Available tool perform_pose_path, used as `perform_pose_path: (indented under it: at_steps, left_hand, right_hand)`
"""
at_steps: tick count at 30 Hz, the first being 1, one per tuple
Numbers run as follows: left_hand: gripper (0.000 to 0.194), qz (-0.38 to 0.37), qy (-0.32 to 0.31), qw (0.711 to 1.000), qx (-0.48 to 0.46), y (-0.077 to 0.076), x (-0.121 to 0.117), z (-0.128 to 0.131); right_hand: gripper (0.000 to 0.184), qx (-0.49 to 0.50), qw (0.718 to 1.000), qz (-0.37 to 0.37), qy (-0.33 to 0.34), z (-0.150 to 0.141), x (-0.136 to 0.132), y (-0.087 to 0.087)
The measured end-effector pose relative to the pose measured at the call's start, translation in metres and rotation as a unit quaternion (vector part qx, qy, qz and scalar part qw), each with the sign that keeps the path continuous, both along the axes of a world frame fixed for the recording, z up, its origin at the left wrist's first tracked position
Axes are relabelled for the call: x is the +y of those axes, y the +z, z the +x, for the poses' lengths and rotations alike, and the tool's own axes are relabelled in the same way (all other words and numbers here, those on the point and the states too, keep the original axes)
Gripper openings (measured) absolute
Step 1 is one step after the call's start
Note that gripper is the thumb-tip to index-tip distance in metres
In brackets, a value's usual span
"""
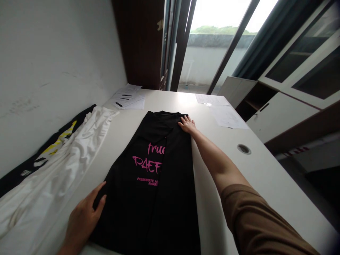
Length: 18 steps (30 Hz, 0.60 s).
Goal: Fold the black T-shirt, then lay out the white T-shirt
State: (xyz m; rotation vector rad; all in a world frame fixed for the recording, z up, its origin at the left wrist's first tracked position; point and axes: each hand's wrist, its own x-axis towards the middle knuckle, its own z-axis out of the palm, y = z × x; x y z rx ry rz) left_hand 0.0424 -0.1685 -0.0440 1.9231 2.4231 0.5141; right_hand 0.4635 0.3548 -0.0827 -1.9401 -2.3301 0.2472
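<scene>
A black T-shirt [175,184] with pink lettering lies on the white table, its right side folded lengthwise over part of the print. My right hand [187,124] rests on the shirt's far right corner, palm down and fingers spread. At the shirt's near left edge is my left hand [86,212], open, its thumb and forefinger apart and touching the black cloth. The other fingers of that hand are partly hidden.
White cloth [71,170] lies along the left wall, beside a black garment [50,145] with yellow and white print. Papers [130,97] lie at the far left, more sheets [225,111] at the far right. A round cable hole [243,149] sits in the white table [265,187].
</scene>
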Motion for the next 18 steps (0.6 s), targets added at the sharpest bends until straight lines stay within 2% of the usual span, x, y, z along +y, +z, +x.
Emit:
perform_pose_path:
  at_steps: [4,7,9,14,16,18]
  left_hand:
    - [0.047,0.006,0.015,1.0,-0.013,0.004,0.002,0.003]
    - [0.047,0.006,0.021,0.999,-0.027,0.006,0.004,0.004]
    - [0.048,0.005,0.023,0.999,-0.035,0.007,0.004,0.004]
    - [0.05,-0.01,0.041,0.998,-0.047,0.011,0.004,0.005]
    - [0.049,-0.01,0.043,0.998,-0.047,0.011,0.004,0.005]
    - [0.049,-0.005,0.039,0.998,-0.046,0.011,0.004,0.004]
  right_hand:
    - [0.072,-0.005,1.0,0.019,-0.017,-0.01,-0.016,0.011]
    - [0.062,0.007,0.995,0.094,0.01,-0.028,-0.036,0.024]
    - [0.061,0.029,0.992,0.118,0.028,-0.044,-0.053,0.031]
    - [0.054,0.036,0.995,0.078,0.045,-0.078,-0.09,0.036]
    - [0.044,0.043,0.996,0.058,0.053,-0.087,-0.095,0.037]
    - [0.032,0.092,0.993,0.046,0.062,-0.096,-0.092,0.038]
